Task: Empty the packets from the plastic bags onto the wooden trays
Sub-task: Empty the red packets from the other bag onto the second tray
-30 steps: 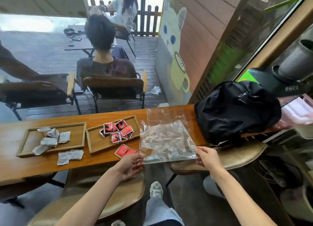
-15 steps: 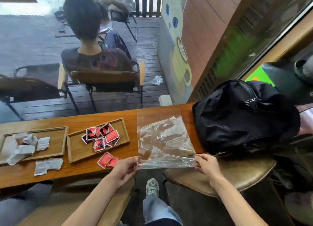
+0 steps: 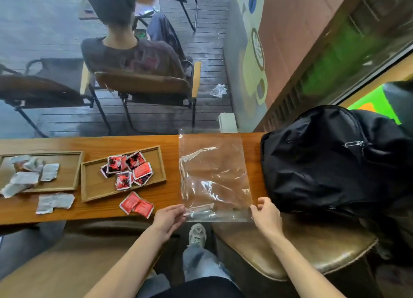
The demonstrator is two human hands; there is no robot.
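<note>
The empty clear plastic bag [image 3: 214,177] is lying flat, its long axis running straight away from both hands. The left hand [image 3: 168,218] and right hand [image 3: 266,215] are pinching its near corners, equally close.

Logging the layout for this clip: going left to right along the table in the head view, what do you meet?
Tray of silver packets → loose silver packet → tray of red packets → loose red packets → empty plastic bag, pinched by left hand and right hand → black backpack.
</note>
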